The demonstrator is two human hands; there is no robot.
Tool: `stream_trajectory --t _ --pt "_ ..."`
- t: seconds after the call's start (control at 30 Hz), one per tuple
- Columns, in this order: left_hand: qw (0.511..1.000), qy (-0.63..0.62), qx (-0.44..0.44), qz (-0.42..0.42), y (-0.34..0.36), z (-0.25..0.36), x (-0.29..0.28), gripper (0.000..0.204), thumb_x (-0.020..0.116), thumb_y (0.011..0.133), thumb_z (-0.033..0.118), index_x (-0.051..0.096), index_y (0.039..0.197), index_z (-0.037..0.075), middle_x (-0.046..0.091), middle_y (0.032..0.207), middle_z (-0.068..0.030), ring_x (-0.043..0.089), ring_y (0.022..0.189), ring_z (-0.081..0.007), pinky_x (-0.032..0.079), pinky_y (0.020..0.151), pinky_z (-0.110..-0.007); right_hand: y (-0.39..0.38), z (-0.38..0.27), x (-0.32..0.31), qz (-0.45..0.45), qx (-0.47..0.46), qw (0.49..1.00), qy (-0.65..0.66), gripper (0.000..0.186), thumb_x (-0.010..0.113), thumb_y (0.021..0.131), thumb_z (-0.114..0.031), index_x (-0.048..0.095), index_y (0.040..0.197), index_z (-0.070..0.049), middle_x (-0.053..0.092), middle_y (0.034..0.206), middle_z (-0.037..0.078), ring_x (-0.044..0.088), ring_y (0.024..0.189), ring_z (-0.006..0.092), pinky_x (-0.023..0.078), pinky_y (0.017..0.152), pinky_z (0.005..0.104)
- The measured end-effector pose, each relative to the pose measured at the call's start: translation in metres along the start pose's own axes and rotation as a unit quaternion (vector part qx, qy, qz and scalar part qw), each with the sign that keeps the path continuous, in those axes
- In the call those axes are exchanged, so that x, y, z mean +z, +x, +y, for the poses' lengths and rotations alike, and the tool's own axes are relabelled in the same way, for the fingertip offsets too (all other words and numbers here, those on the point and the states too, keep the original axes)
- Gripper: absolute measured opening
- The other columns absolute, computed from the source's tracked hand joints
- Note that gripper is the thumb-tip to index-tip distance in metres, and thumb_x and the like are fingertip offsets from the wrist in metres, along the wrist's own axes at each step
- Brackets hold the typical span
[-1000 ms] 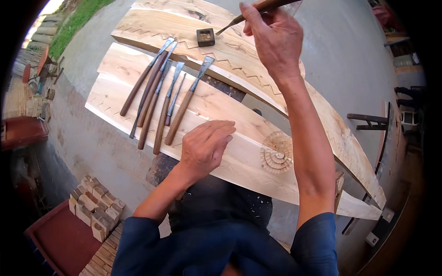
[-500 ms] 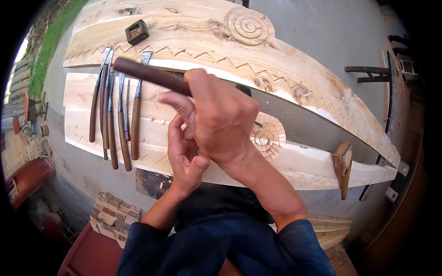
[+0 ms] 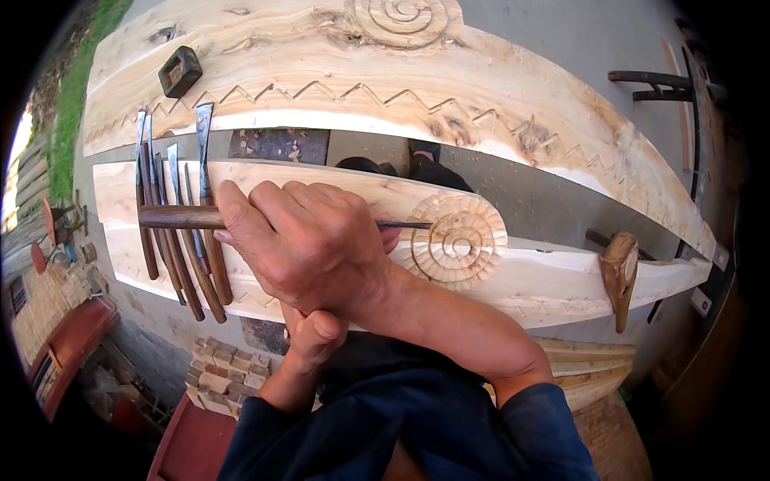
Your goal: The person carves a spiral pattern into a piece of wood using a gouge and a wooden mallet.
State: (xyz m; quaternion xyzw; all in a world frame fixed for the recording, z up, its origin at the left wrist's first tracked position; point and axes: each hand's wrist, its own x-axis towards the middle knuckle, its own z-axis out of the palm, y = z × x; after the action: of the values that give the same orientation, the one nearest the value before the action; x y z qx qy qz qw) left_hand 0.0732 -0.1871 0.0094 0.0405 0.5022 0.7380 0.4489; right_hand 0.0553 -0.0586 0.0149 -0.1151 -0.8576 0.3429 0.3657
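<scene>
My right hand [image 3: 309, 232] is wrapped round the dark wooden handle of a carving chisel [image 3: 180, 216], held nearly level. Its thin blade emerges beyond the fist, and the tip meets the left side of a carved spiral rosette [image 3: 461, 240] on the nearer wooden board [image 3: 553, 276]. My left hand [image 3: 317, 333] lies mostly hidden beneath the right. Its thumb points upward, and a fingertip by the blade seems to belong to it; the other fingers are out of sight. Several chisels [image 3: 204, 188] with wooden handles lie side by side across the board, left of my hands.
A second long board [image 3: 281, 72] with a zigzag groove and a spiral lies beyond a gap. On it sits a small dark square-framed block [image 3: 180, 72]. A wooden mallet-like tool [image 3: 618, 276] rests on the nearer board's right part. Wood blocks [image 3: 228, 369] are stacked lower left.
My right hand has brought the chisel down to the rosette, its handle now nearly level. The left hand has slipped further under the right. The whole view has shifted somewhat.
</scene>
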Motion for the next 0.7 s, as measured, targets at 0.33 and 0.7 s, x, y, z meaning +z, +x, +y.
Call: stream_trajectory --t 0.33,0.7 --pt "0.996 0.076 -0.005 0.037 -0.004 0.000 -0.008 0.133 0.088 0.077 0.072 0.024 0.165 -0.004 0.043 0.159 -0.0153 0.046 0.147 -0.0265 0.039 0.121 -0.041 0.003 0.003 -0.004 -0.041 0.035 0.998 0.025 0.035 0.085 0.080 -0.014 0.070 0.108 -0.001 0.058 0.069 0.005 0.063 0.055 0.0176 0.047 0.047 0.0318" --pt "0.997 0.075 0.006 0.020 0.016 0.010 0.009 0.121 0.083 0.088 0.064 0.019 0.167 -0.003 0.048 0.154 -0.0236 0.054 0.140 -0.0388 0.044 0.119 -0.051 0.004 0.014 0.002 0.007 0.075 0.997 0.015 0.033 0.089 0.079 -0.015 0.069 0.103 -0.003 0.059 0.067 0.007 0.063 0.052 0.0210 0.047 0.045 0.0330"
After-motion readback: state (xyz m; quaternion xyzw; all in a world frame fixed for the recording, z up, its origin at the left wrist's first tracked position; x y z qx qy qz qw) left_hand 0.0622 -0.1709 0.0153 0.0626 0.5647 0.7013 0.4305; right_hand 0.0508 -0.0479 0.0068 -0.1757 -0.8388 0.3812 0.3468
